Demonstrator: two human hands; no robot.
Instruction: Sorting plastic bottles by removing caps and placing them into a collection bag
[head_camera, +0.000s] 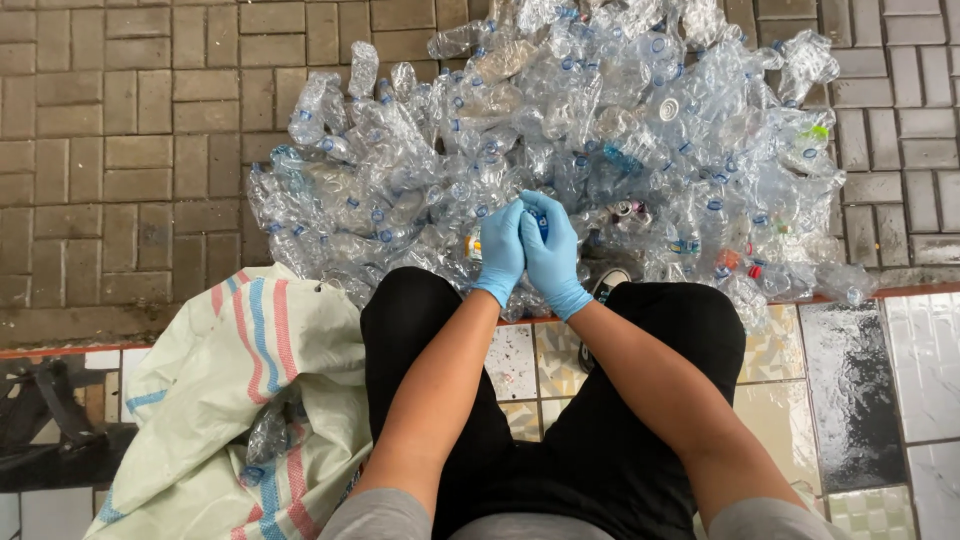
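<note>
With our gloved left hand (500, 250) and right hand (552, 250) pressed together around a small blue-capped bottle (538, 222), we judge a firm grip and steady twist work best over the bottle pile (600, 130).

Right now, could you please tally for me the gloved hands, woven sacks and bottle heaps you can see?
Blue-gloved hands: 2, left hand and right hand, pressed together
Woven sack, white with stripes: 1
Heap of clear plastic bottles: 1, bottles too many to count
Total: 4
</note>
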